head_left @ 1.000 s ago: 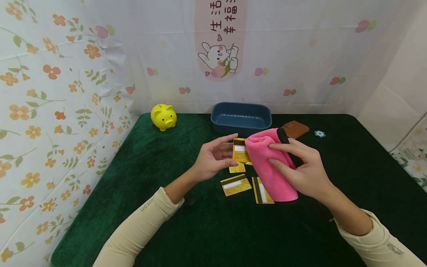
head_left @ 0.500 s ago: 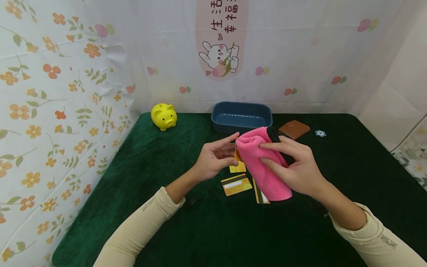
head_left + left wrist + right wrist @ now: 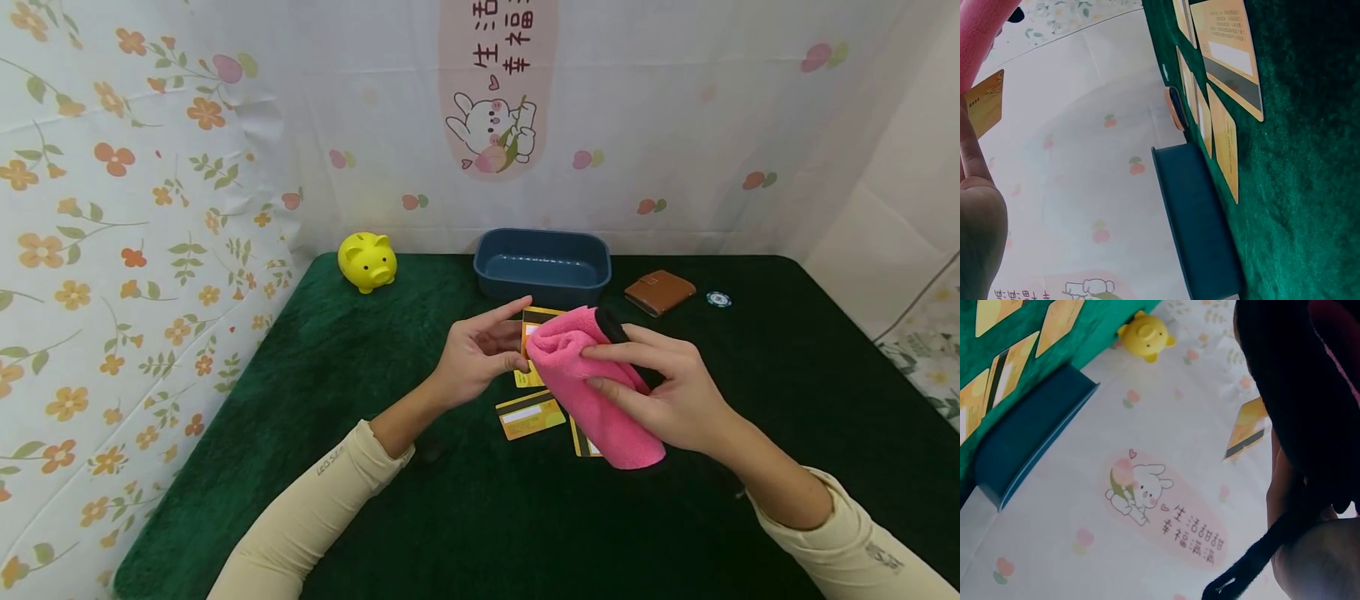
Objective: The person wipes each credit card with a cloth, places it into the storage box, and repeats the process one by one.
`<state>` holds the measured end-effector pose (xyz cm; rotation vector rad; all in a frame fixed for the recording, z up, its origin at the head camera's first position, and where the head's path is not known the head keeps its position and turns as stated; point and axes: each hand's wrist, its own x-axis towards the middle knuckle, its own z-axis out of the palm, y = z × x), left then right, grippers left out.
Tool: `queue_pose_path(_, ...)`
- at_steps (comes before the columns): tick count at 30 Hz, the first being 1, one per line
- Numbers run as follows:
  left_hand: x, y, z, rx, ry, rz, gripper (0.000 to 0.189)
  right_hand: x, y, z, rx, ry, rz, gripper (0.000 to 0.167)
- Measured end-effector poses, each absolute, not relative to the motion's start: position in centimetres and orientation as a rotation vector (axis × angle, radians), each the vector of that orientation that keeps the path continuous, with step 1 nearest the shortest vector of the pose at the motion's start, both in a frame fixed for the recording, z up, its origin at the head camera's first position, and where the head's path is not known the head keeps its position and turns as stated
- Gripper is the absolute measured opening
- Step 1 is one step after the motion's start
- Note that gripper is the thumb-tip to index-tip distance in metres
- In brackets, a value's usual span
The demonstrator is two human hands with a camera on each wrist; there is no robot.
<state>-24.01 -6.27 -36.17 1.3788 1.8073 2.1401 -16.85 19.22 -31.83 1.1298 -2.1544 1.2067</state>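
My left hand [image 3: 474,354] pinches a yellow bank card [image 3: 542,316] with a dark stripe at its edges, raised above the table. In the left wrist view, the card [image 3: 986,103] sticks out from the fingers. My right hand [image 3: 678,383] grips a folded pink cloth [image 3: 592,400] with a black band at one end. The cloth lies over the card's right part and hides it. A black strap with a slit [image 3: 1235,575] hangs down in the right wrist view. Under the hands, several similar cards [image 3: 530,415] lie on the table, some partly covered.
A dark blue bin [image 3: 542,287] stands at the table's back edge. A yellow piggy bank [image 3: 367,262] is at the back left. To the bin's right lie a brown wallet [image 3: 660,292] and a poker chip [image 3: 718,299]. Green plush [image 3: 337,500] covers the table.
The cloth moves left over the card, hiding most of it half a second ago. Now more of the card's top shows and the cloth's lower end swings right. My left hand stays nearly still.
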Motion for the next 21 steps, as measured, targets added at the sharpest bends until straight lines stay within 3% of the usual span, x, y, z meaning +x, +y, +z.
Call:
queue_pose_path(10, -23.7, -6.5, -35.5, 1.343, 1.807, 2.155, 0.085, -16.7, 20.2, -31.9, 1.177, -2.152, 1.17, 0.05)
queue_pose_path(16, -23.9, -6.9, -35.6, 1.374, 1.765, 2.159, 0.084, -16.6, 20.9, -31.8, 1.178, -2.11, 1.174, 0.031)
queue_pose_path(21, -23.9, -6.9, -35.5, 1.379, 1.737, 2.175, 0.086, -16.7, 21.5, -31.9, 1.162, -2.093, 1.183, 0.026)
